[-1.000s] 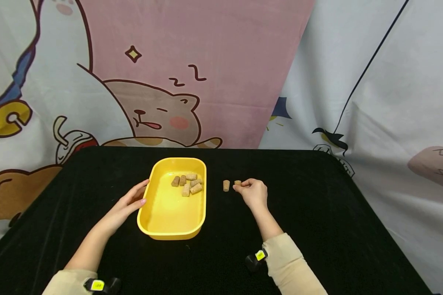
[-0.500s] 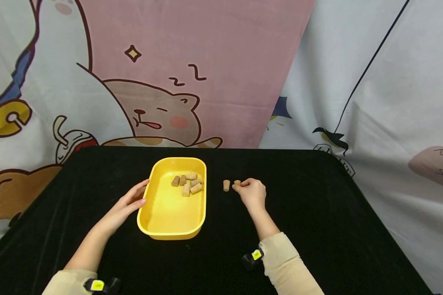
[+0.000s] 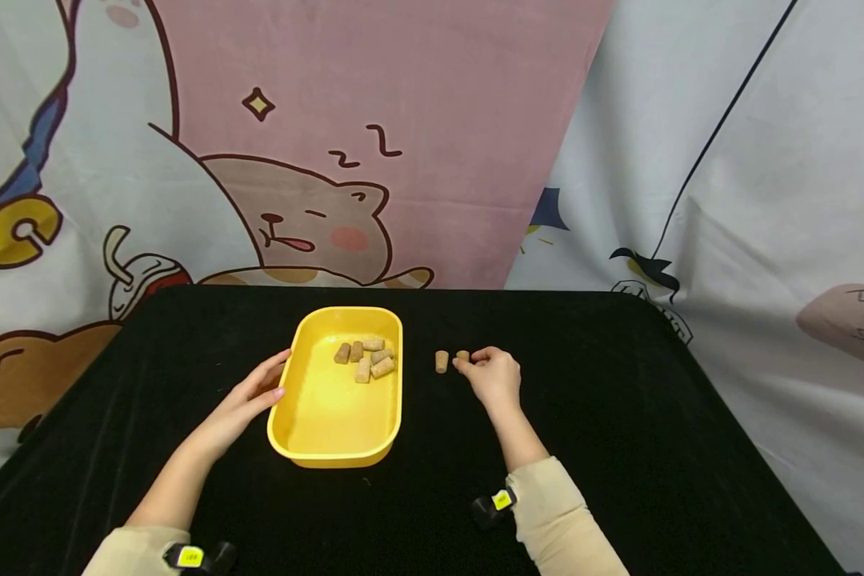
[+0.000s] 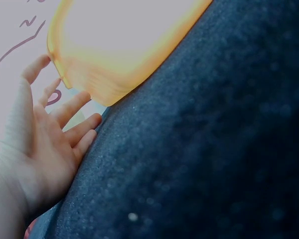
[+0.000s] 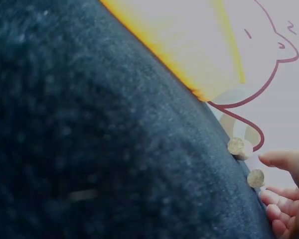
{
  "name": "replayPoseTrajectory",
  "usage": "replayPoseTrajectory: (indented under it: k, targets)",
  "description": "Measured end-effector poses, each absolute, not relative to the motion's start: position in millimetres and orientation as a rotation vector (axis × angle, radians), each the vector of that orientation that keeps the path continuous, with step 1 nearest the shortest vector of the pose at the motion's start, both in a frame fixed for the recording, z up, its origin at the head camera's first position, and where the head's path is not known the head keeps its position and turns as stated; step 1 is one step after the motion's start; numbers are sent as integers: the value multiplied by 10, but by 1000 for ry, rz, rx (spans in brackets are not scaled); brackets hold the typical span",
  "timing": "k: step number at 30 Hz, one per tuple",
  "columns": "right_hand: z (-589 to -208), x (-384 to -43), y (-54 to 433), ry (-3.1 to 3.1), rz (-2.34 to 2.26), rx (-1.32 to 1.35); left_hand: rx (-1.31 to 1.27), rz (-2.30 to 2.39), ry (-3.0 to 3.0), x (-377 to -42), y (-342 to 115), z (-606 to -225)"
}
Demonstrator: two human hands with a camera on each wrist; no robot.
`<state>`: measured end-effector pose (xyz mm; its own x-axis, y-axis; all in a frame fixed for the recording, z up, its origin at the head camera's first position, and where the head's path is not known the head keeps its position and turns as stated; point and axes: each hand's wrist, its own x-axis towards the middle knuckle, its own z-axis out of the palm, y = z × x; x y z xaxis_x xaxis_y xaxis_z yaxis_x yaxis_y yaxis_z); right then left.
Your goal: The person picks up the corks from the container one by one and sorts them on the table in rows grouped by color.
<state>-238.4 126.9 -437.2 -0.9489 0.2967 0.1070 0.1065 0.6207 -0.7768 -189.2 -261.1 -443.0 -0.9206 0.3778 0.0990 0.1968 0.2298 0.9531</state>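
Observation:
A yellow plastic tray (image 3: 331, 416) stands on the black cloth, holding several corks (image 3: 362, 371) towards its far right part. At its left side my left hand (image 3: 241, 404) has fingers spread, with fingertips and thumb against the outer wall and rim; the left wrist view shows that hand (image 4: 50, 144) beside the tray (image 4: 117, 82). To the right of the tray a lone cork (image 3: 442, 362) is on the cloth. Just beyond it, my right hand (image 3: 497, 378) pinches another cork (image 3: 463, 354) between thumb and fingers, low at the cloth. Glare in the right wrist view blurs the contact at this cork (image 5: 255, 178).
The black-covered table (image 3: 619, 416) reaches back to a hanging cartoon-printed curtain (image 3: 432, 120). Black cloth surrounds the tray on every side. A wrist camera (image 3: 493, 508) sits at the right sleeve, another wrist camera (image 3: 202, 557) at the left.
My right forearm has shifted very slightly to the left, while its fingertips stay at the same cork. The left hand, tray and corks look unmoved.

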Motion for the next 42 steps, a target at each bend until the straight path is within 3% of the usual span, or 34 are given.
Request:
replayPoseTrajectory:
  k: [15,31,42]
  targets:
    - [-4164,-2371,1214,-2381,1297,30,558,1771,2346,-1906,-2631,-4424]
    - [-3871,-2441,827,-2347,1291,629,565,1753,2358,-1901,-2620,-4428]
    - [-3828,-2608,561,-2515,1178,875,575,1752,2364,-1892,-2614,-4428]
